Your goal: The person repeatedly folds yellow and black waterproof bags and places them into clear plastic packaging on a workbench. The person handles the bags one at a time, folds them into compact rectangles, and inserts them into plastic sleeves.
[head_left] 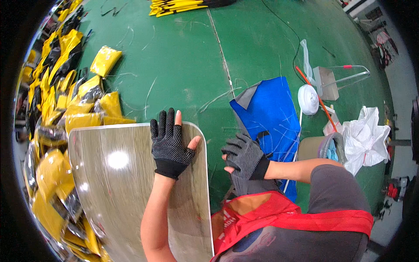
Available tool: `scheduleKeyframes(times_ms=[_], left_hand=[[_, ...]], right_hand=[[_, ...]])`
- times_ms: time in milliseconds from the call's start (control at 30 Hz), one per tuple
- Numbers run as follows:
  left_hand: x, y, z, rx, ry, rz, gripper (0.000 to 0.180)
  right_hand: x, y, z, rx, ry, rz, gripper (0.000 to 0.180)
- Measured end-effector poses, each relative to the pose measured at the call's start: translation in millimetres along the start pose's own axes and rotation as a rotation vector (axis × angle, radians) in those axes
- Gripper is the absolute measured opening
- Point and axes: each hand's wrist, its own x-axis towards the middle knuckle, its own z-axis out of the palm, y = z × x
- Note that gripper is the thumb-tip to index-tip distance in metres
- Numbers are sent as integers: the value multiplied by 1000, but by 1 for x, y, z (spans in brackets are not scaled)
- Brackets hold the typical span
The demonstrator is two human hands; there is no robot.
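Observation:
My left hand (pixel 170 142) lies flat on a wood-grain table top (pixel 118 192) with a pale edge and rounded corner. A black dotted glove covers it, with thumb and index fingertip bare. Its fingers are stretched out and it holds nothing. Off the table's right side, my right hand (pixel 245 156) hangs in the same kind of glove, fingers loosely apart, nothing seen in them. Just beyond that hand a blue sheet (pixel 273 113) with a grey turned-back corner is spread on the green floor (pixel 183 65).
Yellow-and-black packed bundles (pixel 52 174) crowd the left. A folded yellow stack (pixel 179 6) lies at the far side. On the right are a white tape roll (pixel 308 99), a metal dustpan (pixel 326 83), a bin (pixel 312 148) and a white plastic bag (pixel 365 137).

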Motion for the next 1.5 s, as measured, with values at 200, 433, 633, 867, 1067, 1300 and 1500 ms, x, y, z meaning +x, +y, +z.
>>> scheduleKeyframes(times_ms=[200,433,633,867,1067,1300,1500], left_hand=[[10,7,7,-137,-115,-150,55],[-11,7,9,-211,-135,-178,49],[-27,1,17,-107,-368,-229,55],[-41,5,27,-143,-576,-275,58],[-13,8,33,-294,-1042,-537,60],[198,-52,106,-548,-721,-1244,72],[485,-73,215,-963,-397,-1232,90]], right_hand=[[-10,25,-19,188,-106,5,26],[-54,74,-38,413,-280,256,29],[-63,91,-35,448,-524,480,29],[7,153,-74,321,-1105,420,47],[93,343,-168,521,-826,542,43],[395,523,-406,-260,-628,374,43],[681,639,-530,-422,-199,-84,47]])
